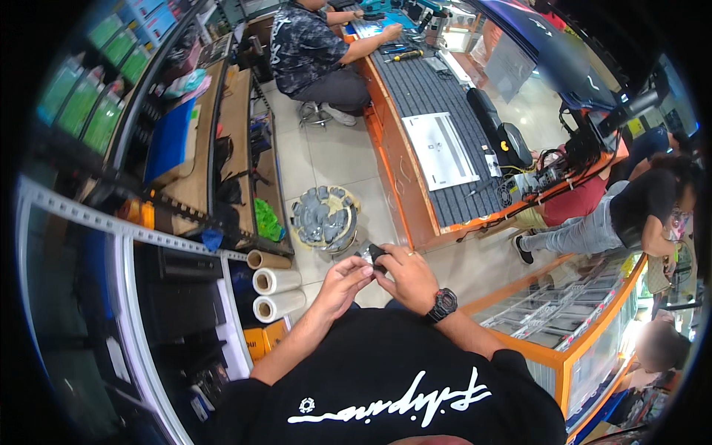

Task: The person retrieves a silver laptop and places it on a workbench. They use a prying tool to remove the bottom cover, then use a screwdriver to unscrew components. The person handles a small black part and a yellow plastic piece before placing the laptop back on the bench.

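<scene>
Both of my hands meet in front of my chest around a small dark, flat piece (pixel 376 253) with a shiny light part beside it; its kind is too small to make out. My left hand (pixel 345 282) pinches the piece's near left side between thumb and fingers. From the right, my right hand (pixel 408 276), with a ring and a black wristwatch (pixel 443 305) above it on the arm, closes on the same piece. The fingers cover much of it. Just beyond my hands, on the tiled floor, stands a round stool (pixel 325 219) with a worn grey-and-cream seat.
A workbench (pixel 445 204) with a ribbed grey mat runs ahead on the right, bearing a flat silver panel (pixel 440 150). At its far end a seated person (pixel 315 55) works. Shelves (pixel 211 141) and plastic-wrapped rolls (pixel 278 282) line the left. A glass display case (pixel 564 304) stands right.
</scene>
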Motion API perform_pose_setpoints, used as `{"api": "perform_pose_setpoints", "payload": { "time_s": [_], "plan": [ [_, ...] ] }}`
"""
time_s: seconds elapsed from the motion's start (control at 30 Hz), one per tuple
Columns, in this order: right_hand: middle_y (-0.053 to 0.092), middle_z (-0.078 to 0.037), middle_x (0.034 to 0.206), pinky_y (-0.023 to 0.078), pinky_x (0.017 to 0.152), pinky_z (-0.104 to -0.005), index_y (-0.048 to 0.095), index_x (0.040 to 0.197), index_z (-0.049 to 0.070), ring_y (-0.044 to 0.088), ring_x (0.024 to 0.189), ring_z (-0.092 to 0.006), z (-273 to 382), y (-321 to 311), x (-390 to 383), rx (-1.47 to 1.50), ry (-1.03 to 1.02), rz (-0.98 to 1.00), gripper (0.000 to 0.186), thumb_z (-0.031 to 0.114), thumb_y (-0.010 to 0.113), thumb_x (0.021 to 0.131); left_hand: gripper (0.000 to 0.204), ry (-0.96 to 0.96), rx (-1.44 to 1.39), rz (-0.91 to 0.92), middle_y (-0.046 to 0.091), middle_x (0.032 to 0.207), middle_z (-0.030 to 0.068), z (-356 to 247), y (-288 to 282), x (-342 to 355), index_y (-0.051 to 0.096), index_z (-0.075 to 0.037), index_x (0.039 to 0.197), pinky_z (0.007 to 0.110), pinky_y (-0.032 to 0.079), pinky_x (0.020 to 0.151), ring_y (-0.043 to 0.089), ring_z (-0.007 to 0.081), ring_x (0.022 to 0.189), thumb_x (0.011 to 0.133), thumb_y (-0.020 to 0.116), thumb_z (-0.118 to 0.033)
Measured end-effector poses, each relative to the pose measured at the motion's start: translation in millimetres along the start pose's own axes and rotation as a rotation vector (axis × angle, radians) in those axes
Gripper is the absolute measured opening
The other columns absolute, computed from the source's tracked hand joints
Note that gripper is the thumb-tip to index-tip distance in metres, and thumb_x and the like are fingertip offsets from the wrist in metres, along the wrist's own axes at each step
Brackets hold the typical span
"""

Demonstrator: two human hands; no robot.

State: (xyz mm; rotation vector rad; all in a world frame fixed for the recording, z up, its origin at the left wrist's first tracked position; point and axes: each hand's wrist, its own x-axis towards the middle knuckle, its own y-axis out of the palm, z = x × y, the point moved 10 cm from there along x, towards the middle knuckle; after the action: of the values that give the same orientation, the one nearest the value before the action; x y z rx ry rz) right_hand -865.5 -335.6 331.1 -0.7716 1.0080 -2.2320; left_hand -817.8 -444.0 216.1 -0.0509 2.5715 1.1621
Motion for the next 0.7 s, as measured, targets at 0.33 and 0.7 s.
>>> {"api": "perform_pose_setpoints", "payload": {
  "time_s": [0.33, 0.7],
  "plan": [
    [0.068, -0.019, 0.112, 0.053, 0.089, -0.0448, 0.063, 0.118, 0.001, 0.065, 0.102, -0.0382, -223.8, -120.1, 87.7, -0.114, 0.28, -0.411, 0.036, 0.007, 0.072, 0.083, 0.019, -0.065, 0.569, 0.028, 0.074, 0.109, 0.0091, -61.2, -24.9, 227.0, 0.071, -0.001, 0.108, 0.031, 0.052, 0.093, 0.068, 0.0162, 0.101, 0.095, 0.074, -0.013],
    [0.068, -0.018, 0.112, 0.052, 0.092, -0.0493, 0.065, 0.118, 0.005, 0.066, 0.105, -0.0372, -542.9, -86.8, 227.3, -0.384, 0.605, -0.213, 0.036, 0.022, 0.068, 0.087, 0.013, -0.345, 1.252, 0.286, 0.073, 0.091, 0.0055, -88.8, -132.9, 421.8, 0.074, -0.003, 0.098, 0.032, 0.055, 0.078, 0.068, 0.0131, 0.086, 0.09, 0.077, -0.012]
  ]
}}
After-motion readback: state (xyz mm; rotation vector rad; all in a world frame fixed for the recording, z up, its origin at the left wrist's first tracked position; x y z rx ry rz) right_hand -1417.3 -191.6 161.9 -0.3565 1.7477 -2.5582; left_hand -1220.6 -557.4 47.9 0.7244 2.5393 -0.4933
